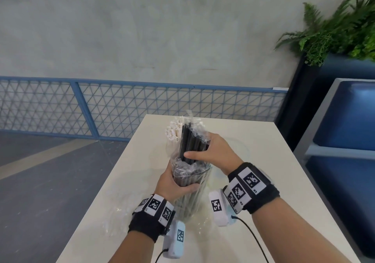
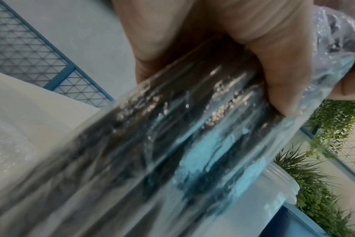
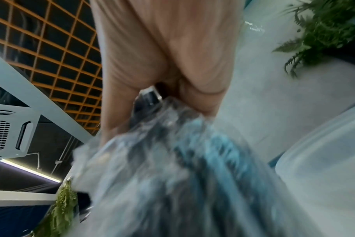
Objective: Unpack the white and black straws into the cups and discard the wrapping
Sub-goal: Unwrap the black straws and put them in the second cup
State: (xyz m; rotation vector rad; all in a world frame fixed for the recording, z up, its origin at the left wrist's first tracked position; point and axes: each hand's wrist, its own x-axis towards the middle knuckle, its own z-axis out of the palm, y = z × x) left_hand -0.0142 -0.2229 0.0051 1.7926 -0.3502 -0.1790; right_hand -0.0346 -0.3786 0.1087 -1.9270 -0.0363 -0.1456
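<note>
Above the near half of the cream, smooth-topped table (image 1: 253,140), both hands work on one upright bundle. The left hand (image 1: 174,183) is wrapped round the lower part of the clear, crinkled plastic wrapping (image 1: 190,191), fingers curled about it, apparently to steady the pack and hold the film back while the contents come out of its open upper end. The right hand (image 1: 211,151) is clenched higher up on the thin, matte black straws (image 1: 192,140), thumb across the front and fingers behind, a grip that suits drawing them up and out as one bunch rather than one at a time. Bunched film gathers just above the left hand, where it seems to have been pushed down. The left wrist view shows the glossy, creased film with dark tubes behind it, though much is blurred. Behind the black bundle stand the white cylindrical straws (image 1: 172,134), their open round ends showing; they look to be sitting in a clear cup, but its outline is too faint to be sure. More crumpled clear film (image 1: 115,212) lies on the table left of the left wrist. A translucent round-rimmed plastic container (image 3: 318,160) sits just right of the hands, probably the black straws' cup.
</note>
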